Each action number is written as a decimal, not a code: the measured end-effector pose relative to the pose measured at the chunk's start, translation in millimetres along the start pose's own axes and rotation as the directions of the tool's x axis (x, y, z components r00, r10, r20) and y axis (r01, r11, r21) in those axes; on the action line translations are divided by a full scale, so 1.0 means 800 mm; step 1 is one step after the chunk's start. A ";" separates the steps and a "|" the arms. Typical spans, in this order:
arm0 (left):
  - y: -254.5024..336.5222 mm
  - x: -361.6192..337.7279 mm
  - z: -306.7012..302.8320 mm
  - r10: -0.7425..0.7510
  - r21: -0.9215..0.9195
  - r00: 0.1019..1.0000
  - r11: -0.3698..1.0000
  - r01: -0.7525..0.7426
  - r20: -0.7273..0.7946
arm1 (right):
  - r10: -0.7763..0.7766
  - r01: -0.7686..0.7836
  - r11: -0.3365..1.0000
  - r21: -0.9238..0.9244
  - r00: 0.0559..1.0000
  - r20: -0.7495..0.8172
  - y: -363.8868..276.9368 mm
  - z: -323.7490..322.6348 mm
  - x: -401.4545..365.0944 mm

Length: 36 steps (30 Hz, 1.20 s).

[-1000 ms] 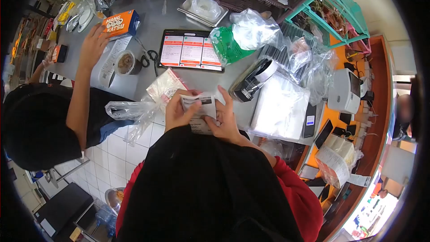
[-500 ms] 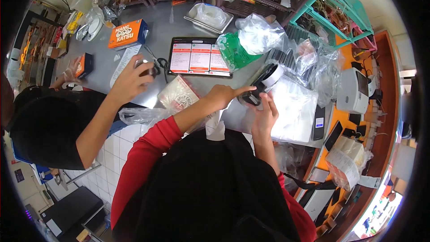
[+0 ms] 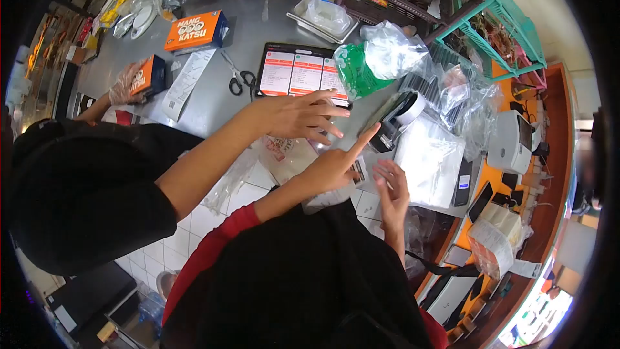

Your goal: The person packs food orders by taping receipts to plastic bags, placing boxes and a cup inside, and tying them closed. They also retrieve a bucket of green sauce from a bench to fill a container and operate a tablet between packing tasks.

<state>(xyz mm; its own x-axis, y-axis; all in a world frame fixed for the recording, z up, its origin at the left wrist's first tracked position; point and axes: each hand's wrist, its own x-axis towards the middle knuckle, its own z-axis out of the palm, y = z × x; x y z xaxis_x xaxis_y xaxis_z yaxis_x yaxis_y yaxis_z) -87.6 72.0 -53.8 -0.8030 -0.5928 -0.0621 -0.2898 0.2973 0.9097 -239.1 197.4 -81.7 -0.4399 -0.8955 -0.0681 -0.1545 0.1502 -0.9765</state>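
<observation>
My left hand [image 3: 328, 171] stretches its index finger toward the black tape dispenser [image 3: 387, 134] with its white roll [image 3: 409, 108]. The other fingers curl beside a white paper label [image 3: 360, 172]; what they grip is partly hidden. My right hand [image 3: 392, 194], fingers apart and holding nothing visible, is just below the dispenser, near the stacked clear plastic sheets [image 3: 427, 161]. Under my left forearm lies a whitish printed package [image 3: 281, 155]. A co-worker's hand [image 3: 298, 116] reaches over the lower edge of the tablet [image 3: 260, 77], close above my left hand.
Black scissors [image 3: 237, 84] lie beside a long receipt [image 3: 188, 84]. An orange box [image 3: 194, 31] stands behind. Another gloved hand [image 3: 124, 87] touches a smaller orange box [image 3: 150, 76]. A green bag [image 3: 355, 68] and metal tray [image 3: 349, 31] sit near the racks.
The co-worker's hand has moved right, from beside the receipt to above my left hand, leaving the scissors on the table. My hands have drawn back from the dispenser, and my right hand has opened.
</observation>
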 end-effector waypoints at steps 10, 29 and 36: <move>-0.055 -0.188 0.025 -0.321 -0.246 0.881 0.938 0.245 -0.349 | 0.084 -0.180 0.945 0.274 0.941 0.327 -0.024 0.084 0.008; -0.092 -0.134 0.013 0.071 0.667 0.896 0.694 0.271 -0.439 | 0.118 -0.094 0.990 -0.104 0.958 0.261 0.074 0.071 0.009; -0.083 -0.106 0.035 0.046 0.645 0.796 0.614 0.454 -0.603 | -0.438 0.456 0.883 -0.111 0.886 0.153 -0.005 0.086 0.046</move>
<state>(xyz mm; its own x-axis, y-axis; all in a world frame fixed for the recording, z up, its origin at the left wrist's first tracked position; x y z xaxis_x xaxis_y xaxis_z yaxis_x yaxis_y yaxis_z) -14.2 123.4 -120.6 -0.3382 -0.9100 0.2400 -0.8787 0.3966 0.2656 -193.5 134.6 -94.2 -0.1863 -0.9231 0.3364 -0.4354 -0.2294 -0.8705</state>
